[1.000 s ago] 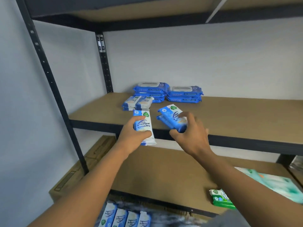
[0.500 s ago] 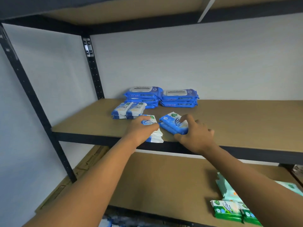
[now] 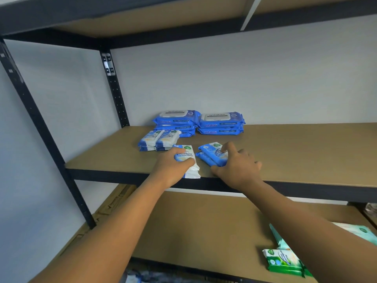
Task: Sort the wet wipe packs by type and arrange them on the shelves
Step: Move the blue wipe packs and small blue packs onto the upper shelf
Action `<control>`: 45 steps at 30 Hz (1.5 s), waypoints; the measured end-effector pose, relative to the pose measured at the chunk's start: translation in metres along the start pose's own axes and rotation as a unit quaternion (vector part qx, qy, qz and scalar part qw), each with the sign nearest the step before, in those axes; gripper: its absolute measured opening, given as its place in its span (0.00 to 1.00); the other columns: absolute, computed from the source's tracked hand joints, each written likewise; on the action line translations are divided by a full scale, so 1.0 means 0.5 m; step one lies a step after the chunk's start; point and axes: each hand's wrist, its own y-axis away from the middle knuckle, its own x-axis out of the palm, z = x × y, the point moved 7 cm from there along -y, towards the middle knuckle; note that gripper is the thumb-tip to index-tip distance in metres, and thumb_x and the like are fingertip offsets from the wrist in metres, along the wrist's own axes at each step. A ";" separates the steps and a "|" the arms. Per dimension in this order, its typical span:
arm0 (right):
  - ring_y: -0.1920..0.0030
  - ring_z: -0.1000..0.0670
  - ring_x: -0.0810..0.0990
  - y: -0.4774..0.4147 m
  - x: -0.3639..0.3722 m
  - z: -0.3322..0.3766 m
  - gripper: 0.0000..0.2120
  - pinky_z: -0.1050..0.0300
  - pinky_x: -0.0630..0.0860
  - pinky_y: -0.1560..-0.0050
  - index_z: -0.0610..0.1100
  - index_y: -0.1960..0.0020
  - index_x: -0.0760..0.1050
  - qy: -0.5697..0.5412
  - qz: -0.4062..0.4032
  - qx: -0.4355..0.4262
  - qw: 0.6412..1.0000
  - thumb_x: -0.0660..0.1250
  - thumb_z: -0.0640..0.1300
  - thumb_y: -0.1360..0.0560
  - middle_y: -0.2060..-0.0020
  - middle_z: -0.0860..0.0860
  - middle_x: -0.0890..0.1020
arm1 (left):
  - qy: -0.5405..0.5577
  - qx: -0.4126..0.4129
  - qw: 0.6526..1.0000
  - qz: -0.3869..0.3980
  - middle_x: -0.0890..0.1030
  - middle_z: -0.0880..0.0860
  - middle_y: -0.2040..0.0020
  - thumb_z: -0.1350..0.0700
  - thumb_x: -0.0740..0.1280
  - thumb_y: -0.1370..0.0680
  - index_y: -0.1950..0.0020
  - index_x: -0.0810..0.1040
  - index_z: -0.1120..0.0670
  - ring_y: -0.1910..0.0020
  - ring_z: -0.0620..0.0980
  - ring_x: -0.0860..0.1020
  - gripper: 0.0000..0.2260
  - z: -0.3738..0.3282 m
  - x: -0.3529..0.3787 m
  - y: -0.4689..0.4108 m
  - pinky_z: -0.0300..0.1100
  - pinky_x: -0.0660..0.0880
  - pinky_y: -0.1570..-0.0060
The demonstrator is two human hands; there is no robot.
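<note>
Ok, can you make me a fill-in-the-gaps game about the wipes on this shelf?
The big antabax packs sit in ___ stacks at the back.
The right hand grips angled packs coloured ___.
The left hand holds white-ended packs at the shelf's ___ edge.
Missing words: two, blue, front.

**Two bare arms, two bare hands**

Here they are: the left forearm (image 3: 114, 231) and the right forearm (image 3: 306, 227), both bare skin from the picture's edge right up to the wrist. The left hand (image 3: 175, 164) is bare as well, and so is the right hand (image 3: 236, 168), with knuckles showing plainly across its back. The fingernails are too blurred to make out.
</note>
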 end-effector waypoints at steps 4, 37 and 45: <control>0.45 0.45 0.72 0.000 -0.003 0.001 0.26 0.49 0.62 0.49 0.57 0.37 0.62 0.012 0.002 -0.009 1.000 0.66 0.64 0.29 0.46 0.48 0.73 | -0.062 0.024 0.994 0.082 0.77 0.41 0.44 0.44 0.81 0.37 0.30 0.68 0.42 0.49 0.36 0.77 0.38 0.019 0.008 0.009 0.33 0.74 0.56; 0.44 0.45 0.74 0.007 0.017 0.037 0.24 0.46 0.70 0.39 0.62 0.31 0.66 -0.058 0.058 -0.080 0.993 0.65 0.58 0.26 0.46 0.50 0.75 | -0.137 0.092 0.986 0.038 0.73 0.43 0.36 0.55 0.68 0.23 0.30 0.69 0.38 0.60 0.48 0.80 0.23 0.032 -0.010 -0.015 0.38 0.76 0.65; 0.46 0.43 0.75 0.015 0.022 0.070 0.21 0.48 0.64 0.47 0.54 0.32 0.66 0.019 -0.015 -0.066 0.998 0.63 0.54 0.24 0.47 0.48 0.77 | -0.166 0.084 0.983 -0.003 0.75 0.46 0.37 0.57 0.66 0.21 0.30 0.69 0.41 0.70 0.43 0.73 0.22 0.033 -0.001 -0.022 0.34 0.69 0.70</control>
